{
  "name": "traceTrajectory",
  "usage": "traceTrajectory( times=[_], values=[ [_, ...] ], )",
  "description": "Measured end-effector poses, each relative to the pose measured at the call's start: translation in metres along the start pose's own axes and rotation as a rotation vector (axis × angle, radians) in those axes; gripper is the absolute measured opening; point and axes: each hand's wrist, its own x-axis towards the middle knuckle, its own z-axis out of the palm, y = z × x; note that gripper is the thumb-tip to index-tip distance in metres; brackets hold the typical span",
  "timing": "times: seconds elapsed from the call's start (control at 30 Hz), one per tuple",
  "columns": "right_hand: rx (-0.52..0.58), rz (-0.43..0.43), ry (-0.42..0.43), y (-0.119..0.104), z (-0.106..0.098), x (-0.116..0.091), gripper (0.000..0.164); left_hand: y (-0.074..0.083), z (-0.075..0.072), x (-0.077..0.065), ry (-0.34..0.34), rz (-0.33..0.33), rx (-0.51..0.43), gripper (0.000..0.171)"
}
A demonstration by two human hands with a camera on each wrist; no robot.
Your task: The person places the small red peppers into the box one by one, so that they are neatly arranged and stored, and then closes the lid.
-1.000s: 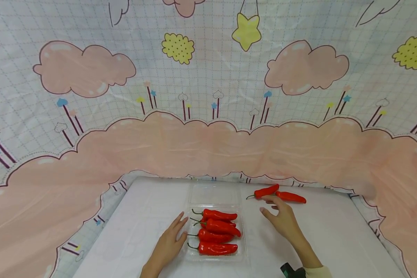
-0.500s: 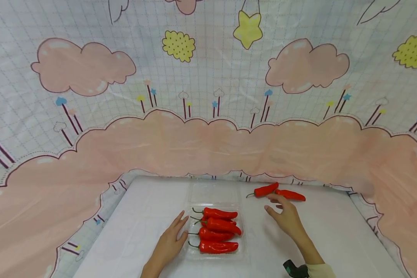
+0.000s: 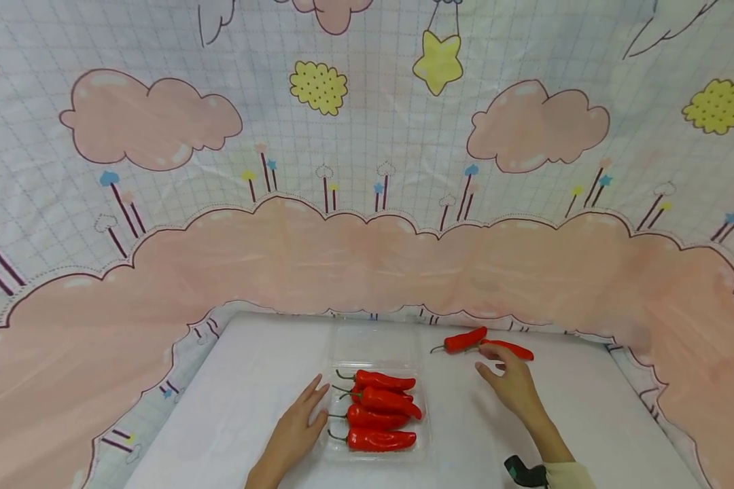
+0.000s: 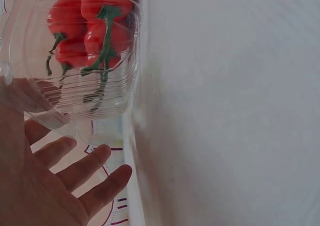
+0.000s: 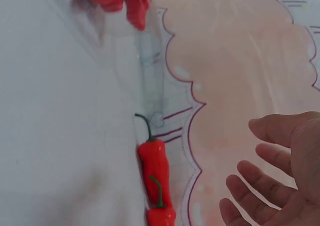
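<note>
Several red chili peppers (image 3: 382,441) with green stems lie crosswise in a clear plastic box (image 3: 424,445), its lid (image 3: 376,343) folded back behind it. My left hand (image 3: 293,429) rests at the box's left side, fingers straight and spread; in the left wrist view the thumb shows through the plastic. Two loose chili peppers lie at the back right: one (image 3: 466,339) on the left, the other (image 3: 516,350) partly behind my right hand (image 3: 515,387). That hand hovers by the right pepper, fingers loosely bent, thumb apart. The right wrist view shows nothing between its fingers.
Everything stands on a white tabletop (image 3: 214,401). A patterned cloth (image 3: 367,261) with a pink cloud border hangs behind and runs down both sides. A dark device (image 3: 525,471) sits at my right wrist by the sleeve.
My right hand has shifted a little to the right, from beside the left loose pepper to the right one. The left hand and the box have kept their places; the head view has tilted slightly.
</note>
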Motion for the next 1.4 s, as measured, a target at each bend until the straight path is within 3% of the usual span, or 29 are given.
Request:
traceTrajectory(
  times=[0.33,0.73,1.1,1.4],
  values=[
    [-0.057,0.003,0.011,0.038,-0.008,0.019,0.037,-0.001,0.002,0.0,0.002,-0.02,-0.005,0.047],
    [-0.031,0.158,-0.065,0.064,-0.014,0.037,0.047,0.001,0.001,0.001,0.009,-0.004,-0.001,0.047],
    [-0.055,0.212,-0.096,0.083,-0.015,0.045,0.053,0.002,0.001,-0.001,-0.009,-0.017,0.011,0.047],
    [-0.081,0.173,-0.156,0.094,-0.015,0.057,0.065,0.004,0.0,0.0,-0.008,-0.017,0.018,0.046]
  ],
)
